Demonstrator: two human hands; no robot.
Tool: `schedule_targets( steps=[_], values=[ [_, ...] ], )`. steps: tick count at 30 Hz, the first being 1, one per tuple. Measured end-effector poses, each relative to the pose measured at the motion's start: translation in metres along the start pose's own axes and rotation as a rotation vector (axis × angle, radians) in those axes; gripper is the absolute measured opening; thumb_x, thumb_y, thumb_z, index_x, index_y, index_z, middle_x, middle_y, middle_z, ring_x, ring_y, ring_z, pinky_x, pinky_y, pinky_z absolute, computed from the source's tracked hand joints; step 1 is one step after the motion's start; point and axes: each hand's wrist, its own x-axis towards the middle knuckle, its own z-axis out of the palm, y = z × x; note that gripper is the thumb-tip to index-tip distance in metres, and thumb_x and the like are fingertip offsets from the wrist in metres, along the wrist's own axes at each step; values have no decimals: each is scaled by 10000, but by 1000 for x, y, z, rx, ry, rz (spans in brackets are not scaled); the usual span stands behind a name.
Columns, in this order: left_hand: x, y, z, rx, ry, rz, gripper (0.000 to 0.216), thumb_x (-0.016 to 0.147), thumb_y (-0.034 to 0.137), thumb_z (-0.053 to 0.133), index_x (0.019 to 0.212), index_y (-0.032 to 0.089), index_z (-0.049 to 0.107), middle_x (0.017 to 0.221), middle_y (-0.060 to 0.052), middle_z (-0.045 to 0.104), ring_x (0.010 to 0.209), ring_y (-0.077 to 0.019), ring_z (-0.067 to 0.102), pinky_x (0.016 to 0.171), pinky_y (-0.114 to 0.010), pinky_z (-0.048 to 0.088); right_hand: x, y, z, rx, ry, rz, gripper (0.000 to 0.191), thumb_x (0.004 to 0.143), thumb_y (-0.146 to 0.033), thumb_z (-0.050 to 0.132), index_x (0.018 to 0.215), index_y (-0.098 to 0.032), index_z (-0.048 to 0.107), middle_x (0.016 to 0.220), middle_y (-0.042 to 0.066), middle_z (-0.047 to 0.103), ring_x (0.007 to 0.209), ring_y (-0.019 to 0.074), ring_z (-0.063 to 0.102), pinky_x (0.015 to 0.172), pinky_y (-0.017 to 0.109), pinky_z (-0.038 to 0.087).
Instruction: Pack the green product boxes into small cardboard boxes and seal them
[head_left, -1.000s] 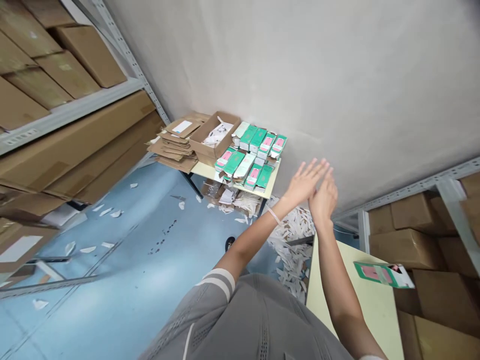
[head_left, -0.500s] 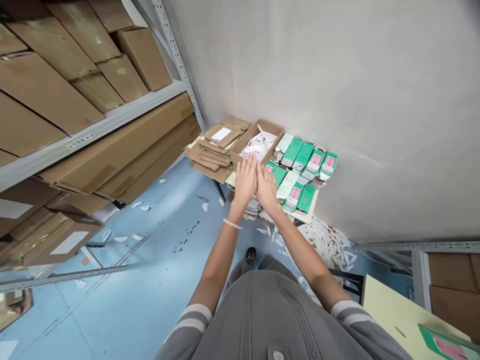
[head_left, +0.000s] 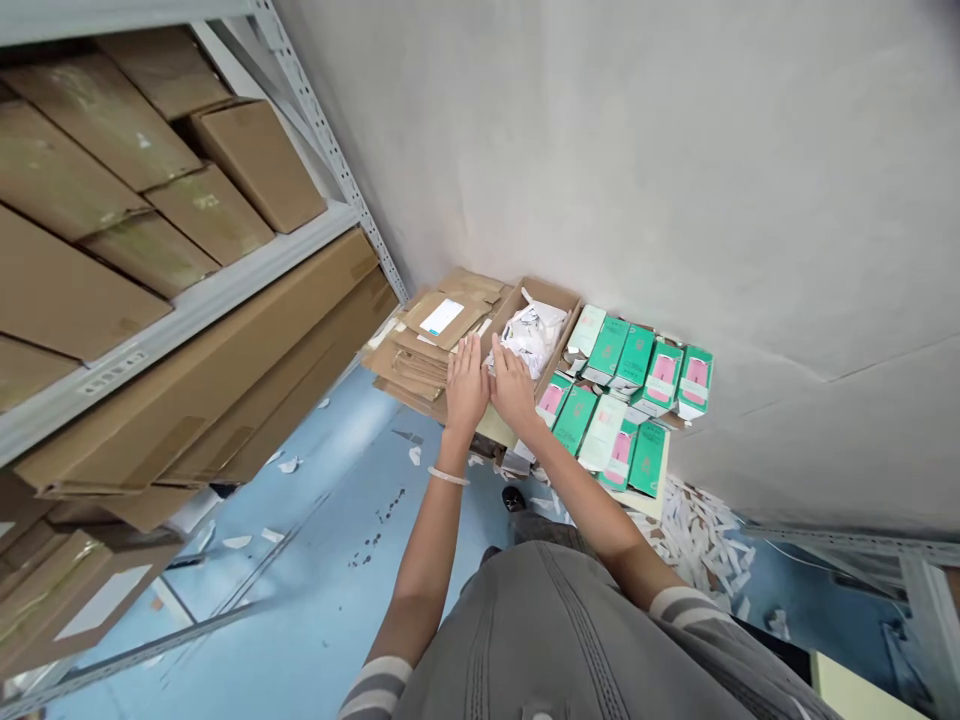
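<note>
My left hand (head_left: 466,388) and right hand (head_left: 514,390) are both open and palm down, side by side, with the thumbs just beside each other. The fingers are extended and lightly spread; neither hand pinches or clasps any item. The left hand is over a stack of flattened brown corrugated cardboard (head_left: 411,362). The right hand is at the near edge of an open brown corrugated cardboard box (head_left: 545,294), with its fingertips (head_left: 499,351) close to crumpled white packing material (head_left: 534,340) inside the box. Contact between the hands and these items cannot be confirmed from this view.

The stack and box stand on a pale yellow table (head_left: 649,506), against a white-painted wall (head_left: 600,170). To the right of the box, rows of green-and-white cartons with pink panels (head_left: 634,405) lie on the same table. A clear bead bracelet (head_left: 448,476) circles my left wrist. Brown shipping cartons (head_left: 255,165) fill a grey steel shelving rack (head_left: 322,130) on the left. White paper offcuts (head_left: 697,535) lie heaped on the blue floor (head_left: 322,530).
</note>
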Motion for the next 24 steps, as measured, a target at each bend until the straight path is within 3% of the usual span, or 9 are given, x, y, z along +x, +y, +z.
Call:
schedule_targets(
  steps=[5,12,19,24],
  values=[
    [54,-37,3,-43,72,6,594,963,218,300,1538,160,167,1594,-96,249,1491,-203,140,1216,-457,144,60,0,16,-14,0,-5,652,921,-159,378,1535,-88,171,1411,184,485,1292,268,425,1099,421,305],
    [102,-132,11,-158,85,-121,589,949,224,347,1519,139,223,1559,-158,312,1461,-252,251,1187,-500,223,122,-13,71,-82,-80,18,669,884,-127,444,1516,-72,232,1364,189,517,1249,277,454,1071,402,337],
    [156,-233,20,-198,-48,-73,598,941,241,385,1514,157,237,1555,-147,325,1450,-252,281,1179,-478,252,173,-43,139,-111,-111,193,669,897,-159,449,1520,-76,216,1345,191,528,1230,283,471,1058,396,345],
    [182,-300,35,-182,-169,-172,601,920,213,405,1496,97,277,1546,-184,328,1440,-281,298,1161,-472,280,191,-62,187,-138,-236,286,668,891,-166,465,1514,-76,242,1440,200,446,1282,278,445,1072,380,328]
  ],
)
